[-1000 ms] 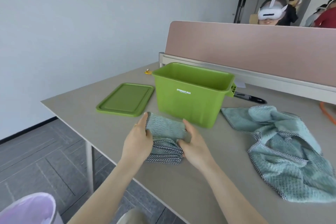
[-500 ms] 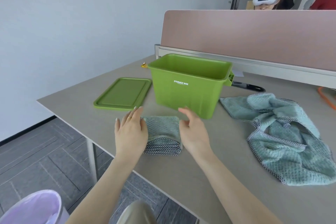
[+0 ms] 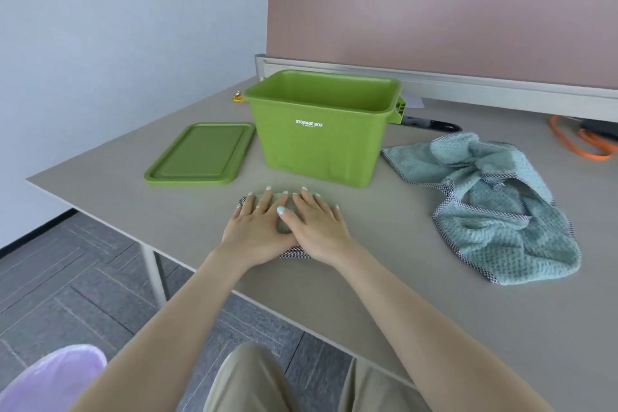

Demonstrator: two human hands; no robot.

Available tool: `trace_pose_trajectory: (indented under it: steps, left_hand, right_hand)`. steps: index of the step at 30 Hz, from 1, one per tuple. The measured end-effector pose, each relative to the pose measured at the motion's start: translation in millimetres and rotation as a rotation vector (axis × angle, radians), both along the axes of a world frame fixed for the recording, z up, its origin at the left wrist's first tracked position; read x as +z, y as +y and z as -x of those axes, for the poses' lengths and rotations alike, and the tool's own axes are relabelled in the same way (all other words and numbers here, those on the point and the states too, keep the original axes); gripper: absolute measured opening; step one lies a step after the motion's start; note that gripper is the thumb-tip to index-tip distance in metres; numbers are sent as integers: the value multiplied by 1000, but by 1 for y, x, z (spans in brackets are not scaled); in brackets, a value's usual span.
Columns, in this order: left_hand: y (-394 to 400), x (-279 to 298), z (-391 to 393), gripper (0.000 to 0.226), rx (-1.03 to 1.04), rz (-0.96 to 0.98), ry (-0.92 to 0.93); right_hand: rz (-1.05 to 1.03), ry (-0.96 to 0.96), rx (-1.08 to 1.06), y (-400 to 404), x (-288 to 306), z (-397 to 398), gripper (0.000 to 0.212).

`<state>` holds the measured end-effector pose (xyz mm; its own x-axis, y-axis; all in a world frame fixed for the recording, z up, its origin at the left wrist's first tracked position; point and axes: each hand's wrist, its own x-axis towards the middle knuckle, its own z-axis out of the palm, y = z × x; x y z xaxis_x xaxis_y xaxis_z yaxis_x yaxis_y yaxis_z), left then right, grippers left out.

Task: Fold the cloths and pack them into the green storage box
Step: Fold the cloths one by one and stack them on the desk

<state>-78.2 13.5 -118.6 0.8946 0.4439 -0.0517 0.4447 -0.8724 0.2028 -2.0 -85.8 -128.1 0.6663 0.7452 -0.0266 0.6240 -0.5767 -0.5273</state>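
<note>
At the far left, the flat green plastic lid is lying on the grey-beige table, just beside the open green plastic storage box, which is standing upright. Near the box's front wall, the folded teal waffle-weave cloth with checkered edging is lying on the table, mostly covered by both hands. The left hand is pressing flat on it, fingers straight and slightly spread. The right hand is pressing flat beside it, fingers straight and slightly apart, its thumb overlapping the left hand. To the right, a heap of crumpled teal cloths is lying unfolded, apart from both hands.
</note>
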Motion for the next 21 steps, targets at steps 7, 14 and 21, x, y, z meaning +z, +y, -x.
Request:
trace_pose_trajectory:
  steps: [7, 14, 21]
  left_hand:
    - [7, 0, -10, 96, 16, -16, 25]
    - [7, -1, -21, 75, 47, -205, -70]
    - [-66, 5, -29, 43, -133, -93, -455]
  right_hand:
    - [-267, 105, -86, -35, 1, -12, 49]
    - [-267, -291, -441, -129, 3, -54, 47]
    - [167, -269, -755, -185, 5, -74, 56]
